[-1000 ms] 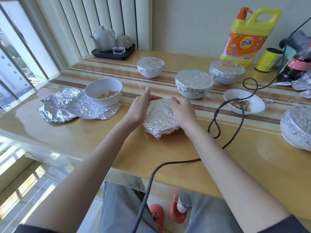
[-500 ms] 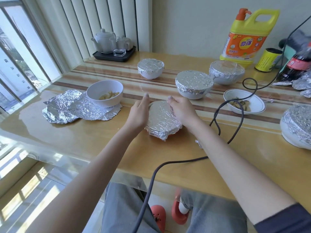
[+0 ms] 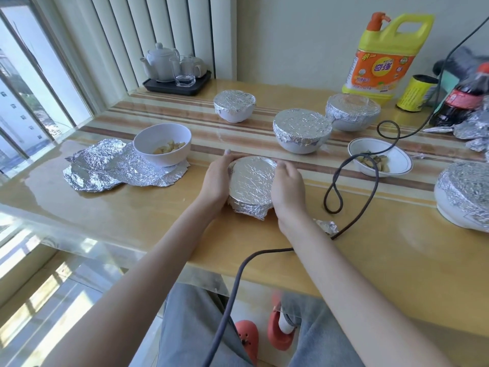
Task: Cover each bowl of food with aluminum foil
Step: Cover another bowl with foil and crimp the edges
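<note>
A low dish wrapped in foil (image 3: 251, 182) sits in front of me on the table. My left hand (image 3: 215, 181) cups its left side and my right hand (image 3: 288, 188) cups its right side, fingers curled round the foil-covered rim. An uncovered white bowl of food (image 3: 162, 147) stands on loose foil sheets (image 3: 105, 168) to the left. An uncovered shallow dish of food (image 3: 381, 160) lies to the right. Foil-covered bowls stand behind: a small foil-covered bowl (image 3: 235, 105), a middle foil-covered bowl (image 3: 302, 133) and a far foil-covered bowl (image 3: 352, 111). A large foil-covered bowl (image 3: 465, 194) is at the right edge.
A dark cable (image 3: 344, 186) loops over the table right of my hands and drops off the front edge. A foil scrap (image 3: 326, 225) lies by my right wrist. At the back stand a tea set tray (image 3: 177, 83), a yellow detergent jug (image 3: 383, 54), a yellow can (image 3: 415, 94) and a cola bottle (image 3: 465, 96).
The foil on the low dish has been pressed down flatter and tighter round the rim. Both hands have slid from its top to its sides.
</note>
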`<state>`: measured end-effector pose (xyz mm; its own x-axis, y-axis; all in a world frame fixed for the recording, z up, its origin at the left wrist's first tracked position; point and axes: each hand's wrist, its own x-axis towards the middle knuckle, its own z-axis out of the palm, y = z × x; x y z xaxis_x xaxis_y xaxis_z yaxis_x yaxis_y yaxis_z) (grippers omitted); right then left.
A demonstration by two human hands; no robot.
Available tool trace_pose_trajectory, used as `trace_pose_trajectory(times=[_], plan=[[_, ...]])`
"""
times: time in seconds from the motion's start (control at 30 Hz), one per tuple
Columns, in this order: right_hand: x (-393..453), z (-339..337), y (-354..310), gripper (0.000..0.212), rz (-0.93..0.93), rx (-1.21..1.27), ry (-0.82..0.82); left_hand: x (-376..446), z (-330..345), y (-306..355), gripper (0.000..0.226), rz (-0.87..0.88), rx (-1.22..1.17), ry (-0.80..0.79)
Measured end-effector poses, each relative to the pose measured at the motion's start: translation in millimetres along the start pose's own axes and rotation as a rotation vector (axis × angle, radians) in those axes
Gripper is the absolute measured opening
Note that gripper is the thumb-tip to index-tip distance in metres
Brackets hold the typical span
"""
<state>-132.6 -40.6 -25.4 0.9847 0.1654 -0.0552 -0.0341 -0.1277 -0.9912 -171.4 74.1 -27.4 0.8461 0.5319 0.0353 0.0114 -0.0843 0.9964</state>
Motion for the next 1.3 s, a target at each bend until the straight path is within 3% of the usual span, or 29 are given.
trace_pose_trajectory(times=[0.27, 0.43, 0.57, 0.67, 0.77, 0.83, 0.93, 1.03, 1.13, 1.3], plan=[[10, 3, 6, 0.030, 0.039, 0.023, 0.046, -6, 5, -5, 0.050, 0.045, 0.000, 0.103], [20, -5, -3, 0.041, 0.058, 0.037, -0.150, -14, 14, -13, 0.049, 0.050, -0.042, 0.248], [40, -1, -17, 0.049, 0.035, -0.008, -0.355, -17, 17, -15, 0.050, -0.042, -0.105, 0.403], [49, -6, -21, 0.062, 0.027, -0.046, -0.393, -20, 11, -19, 0.069, -0.090, -0.104, 0.301], [37, -9, -11, 0.059, -0.038, -0.038, -0.082, -11, -8, -17, 0.056, 0.012, -0.098, 0.326], [15, -6, -5, 0.049, -0.123, -0.002, 0.060, 3, -22, -11, 0.050, 0.101, -0.060, 0.251], [0, 8, -1, 0.039, -0.123, -0.021, 0.001, 17, -26, -6, 0.052, 0.158, 0.058, -0.024], [4, 15, 1, 0.036, -0.100, 0.007, 0.020, 19, -17, -3, 0.060, 0.130, 0.096, -0.126], [11, 14, 5, 0.038, -0.036, 0.034, 0.000, 17, -11, -8, 0.065, 0.112, 0.057, -0.090], [23, 11, 8, 0.070, 0.093, 0.145, -0.119, 2, -2, -8, 0.063, 0.071, 0.074, 0.084]])
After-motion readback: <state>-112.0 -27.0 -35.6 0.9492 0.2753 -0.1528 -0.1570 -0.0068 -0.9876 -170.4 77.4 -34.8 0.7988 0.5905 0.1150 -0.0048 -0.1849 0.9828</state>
